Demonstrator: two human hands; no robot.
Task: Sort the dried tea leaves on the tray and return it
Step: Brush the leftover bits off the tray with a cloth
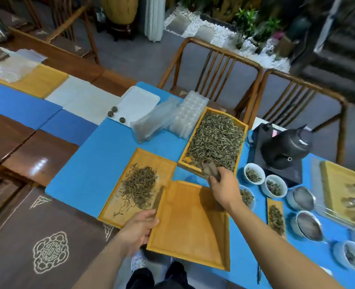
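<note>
An empty wooden tray (190, 224) lies tilted at the table's near edge, and my left hand (139, 228) grips its left rim. To its left a second wooden tray (143, 159) carries a loose heap of dark dried tea leaves (139, 184). Further back a deeper wooden tray (242, 127) is full of paler tea leaves (216, 138). My right hand (224, 182) is closed on a small brown scoop (211, 170) at the near edge of that full tray.
Several white bowls (254, 173) with tea stand to the right, beside a black kettle (287, 144) on its base. Clear plastic moulds (188, 115), a white tray (139, 103) and three tea balls (115, 113) lie behind. Two wooden chairs (214, 65) stand across the blue-covered table (93, 163).
</note>
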